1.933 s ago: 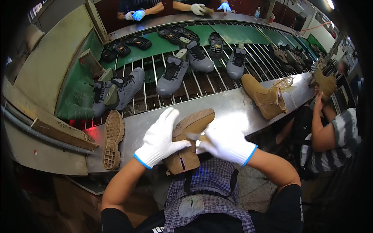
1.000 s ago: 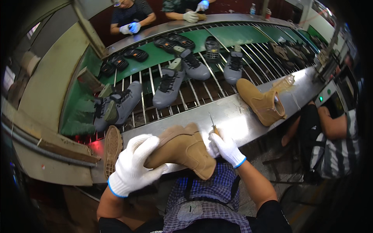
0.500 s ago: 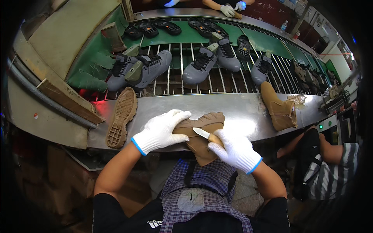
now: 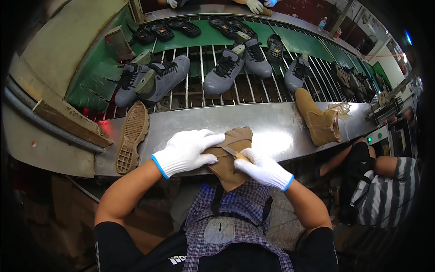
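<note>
A brown ankle boot (image 4: 229, 174) is held at the front edge of the metal bench, its chunky sole turned away from me and its shaft pointing toward my apron. My gloved left hand (image 4: 186, 152) grips one end of the boot, fingers over the sole and thumb on the upper. Wrapped around the wooden handle of a short knife (image 4: 241, 157) is my gloved right hand (image 4: 265, 167). The blade lies against the boot near the line where sole and upper meet. A loose tan outsole (image 4: 132, 138) lies left of my hands, and another tan boot (image 4: 315, 118) rests on the right.
Beyond the metal bench (image 4: 181, 120) runs a roller conveyor (image 4: 195, 86) carrying several grey shoes (image 4: 224, 72) and black soles (image 4: 186, 28). A co-worker's gloved hands show across it. Another person in striped shorts (image 4: 385, 195) sits at the right, beside a machine.
The knife blade has turned from showing its broad side to nearly edge-on against the boot. The whole scene has shifted slightly left. My left hand keeps its grip on the boot.
</note>
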Demonstrator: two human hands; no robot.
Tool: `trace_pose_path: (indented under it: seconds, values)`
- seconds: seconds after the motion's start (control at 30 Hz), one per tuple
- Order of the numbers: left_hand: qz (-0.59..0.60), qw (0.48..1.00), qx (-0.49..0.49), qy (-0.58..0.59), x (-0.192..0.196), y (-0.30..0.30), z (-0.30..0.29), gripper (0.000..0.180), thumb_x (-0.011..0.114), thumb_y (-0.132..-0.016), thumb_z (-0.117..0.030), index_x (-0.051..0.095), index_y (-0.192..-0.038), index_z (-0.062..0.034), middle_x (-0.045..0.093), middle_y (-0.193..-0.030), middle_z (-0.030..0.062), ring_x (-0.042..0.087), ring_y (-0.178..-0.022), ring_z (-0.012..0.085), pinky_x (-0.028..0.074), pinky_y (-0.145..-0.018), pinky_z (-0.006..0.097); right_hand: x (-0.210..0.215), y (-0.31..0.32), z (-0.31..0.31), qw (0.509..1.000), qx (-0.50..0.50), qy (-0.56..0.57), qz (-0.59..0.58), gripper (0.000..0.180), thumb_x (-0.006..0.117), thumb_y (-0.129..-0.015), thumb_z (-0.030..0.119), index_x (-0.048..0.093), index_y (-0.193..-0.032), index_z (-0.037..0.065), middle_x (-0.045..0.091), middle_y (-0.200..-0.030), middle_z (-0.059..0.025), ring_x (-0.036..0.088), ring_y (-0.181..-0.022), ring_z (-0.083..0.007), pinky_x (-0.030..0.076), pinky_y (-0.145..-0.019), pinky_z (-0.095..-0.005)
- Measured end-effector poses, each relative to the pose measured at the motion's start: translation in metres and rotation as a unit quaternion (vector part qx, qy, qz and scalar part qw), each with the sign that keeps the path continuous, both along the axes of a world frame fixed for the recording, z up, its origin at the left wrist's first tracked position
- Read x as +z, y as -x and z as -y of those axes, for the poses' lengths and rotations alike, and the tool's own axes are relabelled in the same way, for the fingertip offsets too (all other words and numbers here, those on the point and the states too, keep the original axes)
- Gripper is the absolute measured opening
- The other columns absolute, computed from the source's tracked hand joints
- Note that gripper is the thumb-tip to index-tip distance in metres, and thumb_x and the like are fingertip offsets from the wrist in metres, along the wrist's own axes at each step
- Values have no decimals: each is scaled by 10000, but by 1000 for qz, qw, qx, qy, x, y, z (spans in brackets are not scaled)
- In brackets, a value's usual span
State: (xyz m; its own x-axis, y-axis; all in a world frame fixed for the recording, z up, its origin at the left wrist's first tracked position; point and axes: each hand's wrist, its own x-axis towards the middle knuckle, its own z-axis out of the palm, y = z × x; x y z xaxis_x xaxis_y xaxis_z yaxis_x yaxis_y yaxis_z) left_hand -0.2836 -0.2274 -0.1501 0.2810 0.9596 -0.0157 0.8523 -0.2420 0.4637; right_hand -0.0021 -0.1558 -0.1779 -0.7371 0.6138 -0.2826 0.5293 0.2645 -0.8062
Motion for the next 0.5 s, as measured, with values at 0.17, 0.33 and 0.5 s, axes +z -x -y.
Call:
trace_pose_path:
  seconds: [0.17, 0.33, 0.5]
  values:
    - [-31, 997, -47, -44, -7, 1, 10, 552, 777, -954, -371, 662, -1482, -254, 672, -1399, 169, 705, -1189, 378, 587, -987, 464, 55, -19, -7, 959, 89, -199, 179, 543, 656, -1030, 555, 698, -1251, 60, 760, -985, -212, 761, -891, -406, 600, -823, -492]
    - [-107, 982, -124, -92, 4, -6, 2, 509, 775, -952, -331, 673, -1445, -259, 612, -1457, 191, 666, -1211, 411, 585, -970, 480, 55, -47, -4, 976, -38, -153, 149, 563, 673, -1022, 568, 713, -1215, 40, 761, -978, -217, 766, -904, -396, 605, -820, -473]
    - [-54, 994, -73, -62, 15, -32, -28, 823, 846, -862, -443, 530, -1554, -130, 546, -1555, 231, 594, -1367, 436, 525, -1104, 495, 44, -52, -2, 978, -85, -116, 150, 605, 674, -1015, 582, 704, -1258, 29, 766, -977, -257, 766, -940, -440, 598, -840, -502]
